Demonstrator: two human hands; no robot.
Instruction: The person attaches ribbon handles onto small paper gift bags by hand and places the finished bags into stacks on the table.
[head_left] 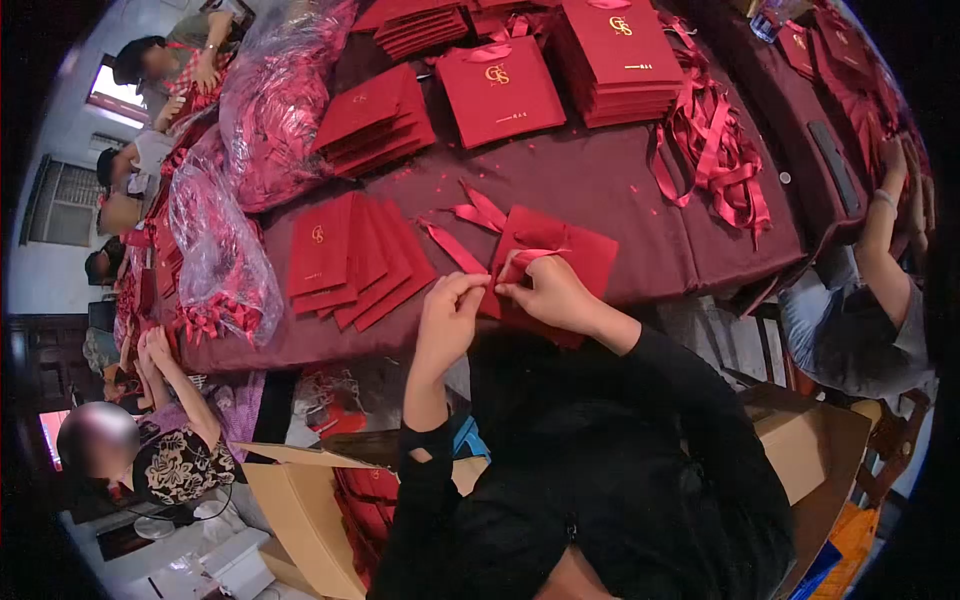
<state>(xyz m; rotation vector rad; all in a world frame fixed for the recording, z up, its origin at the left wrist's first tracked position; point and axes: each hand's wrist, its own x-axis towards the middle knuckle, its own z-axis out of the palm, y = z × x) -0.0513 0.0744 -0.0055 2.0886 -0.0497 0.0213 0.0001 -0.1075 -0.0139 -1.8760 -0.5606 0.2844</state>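
One red bag (590, 262) lies on the cloth-covered table (700, 262), with the left hand (449, 312) at the bag's left edge, fingertips pinching a ribbon (455, 248), the right hand (556, 294) over the bag, fingertips pressed together, contents indistinct, and fanned bags (330, 255) left of it.

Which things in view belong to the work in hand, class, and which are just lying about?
Seemingly in use:
red bag at the left hand and right hand
ribbon beside it
stacked bags
ribbon heap

Probably just lying about:
dark flat object
small white disc
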